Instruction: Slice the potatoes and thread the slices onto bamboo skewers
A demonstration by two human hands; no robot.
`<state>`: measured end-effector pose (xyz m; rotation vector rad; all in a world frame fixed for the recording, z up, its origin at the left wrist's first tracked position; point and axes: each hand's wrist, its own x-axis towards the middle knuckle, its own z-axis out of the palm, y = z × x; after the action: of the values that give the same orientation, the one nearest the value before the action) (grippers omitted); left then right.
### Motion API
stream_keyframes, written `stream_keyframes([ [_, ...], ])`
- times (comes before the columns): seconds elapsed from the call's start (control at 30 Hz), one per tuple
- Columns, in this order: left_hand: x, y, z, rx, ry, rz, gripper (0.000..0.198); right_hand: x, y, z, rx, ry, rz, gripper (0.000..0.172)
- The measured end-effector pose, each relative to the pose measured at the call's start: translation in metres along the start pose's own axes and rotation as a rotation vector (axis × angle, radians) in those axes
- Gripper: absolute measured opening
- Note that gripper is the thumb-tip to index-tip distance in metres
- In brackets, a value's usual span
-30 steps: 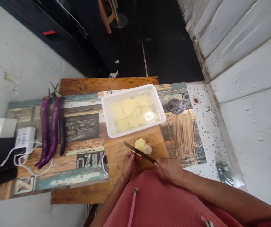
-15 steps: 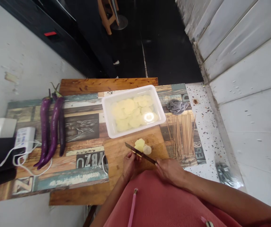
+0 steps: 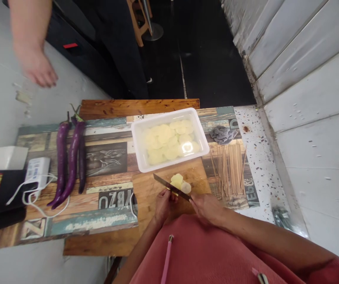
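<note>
Left hand [image 3: 162,204] partly masked: fingertips tucked at the blade, a sliver of pale yellow showing there; fingers curled, but cannot tell how firmly they grip, or what. Knife handle largely covered by right hand [image 3: 206,206], which is closed around it. Co-worker's hand [image 3: 39,68] at upper left, blurred, its arm cut off by the frame top. Glare hides some slices in the white tub [image 3: 138,152].

Knife [image 3: 169,184] slants over the cutting board [image 3: 145,191], tip beyond the left hand, handle end in the right. Pale slices [image 3: 177,180] lie just past the blade, between the hands and tub.
</note>
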<state>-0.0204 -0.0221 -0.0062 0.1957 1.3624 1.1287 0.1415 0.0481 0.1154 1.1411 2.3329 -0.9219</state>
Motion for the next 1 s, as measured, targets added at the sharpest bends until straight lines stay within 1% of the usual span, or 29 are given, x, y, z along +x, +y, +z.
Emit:
stream_keyframes([
  [0.1,0.000,0.000,0.000,-0.027,0.000,0.000,0.037,0.010,-0.005,0.000,-0.011,0.010,-0.021,0.033],
  [0.2,0.000,-0.001,0.000,-0.047,0.001,0.023,0.037,0.013,-0.007,0.002,-0.022,0.031,-0.041,0.033],
  [0.37,0.000,-0.003,-0.001,0.036,0.017,0.013,0.034,0.002,0.000,0.006,0.006,0.023,-0.012,0.034],
  [0.47,0.000,-0.002,0.000,0.052,0.027,0.004,0.036,-0.007,0.005,0.007,0.010,0.008,0.009,0.034],
  [0.57,0.001,0.000,0.002,0.056,0.026,0.001,0.037,-0.009,0.006,0.007,0.015,-0.001,0.018,0.034],
  [0.73,-0.001,0.005,0.004,0.056,-0.001,-0.002,0.035,0.002,0.000,0.010,0.022,0.010,0.016,0.034],
  [0.87,-0.002,0.005,0.004,0.039,0.008,-0.003,0.035,0.013,-0.006,0.012,0.013,0.030,-0.006,0.034],
  [1.0,-0.001,0.002,0.003,0.048,0.028,-0.004,0.035,0.009,-0.004,0.015,0.029,0.014,0.002,0.034],
])
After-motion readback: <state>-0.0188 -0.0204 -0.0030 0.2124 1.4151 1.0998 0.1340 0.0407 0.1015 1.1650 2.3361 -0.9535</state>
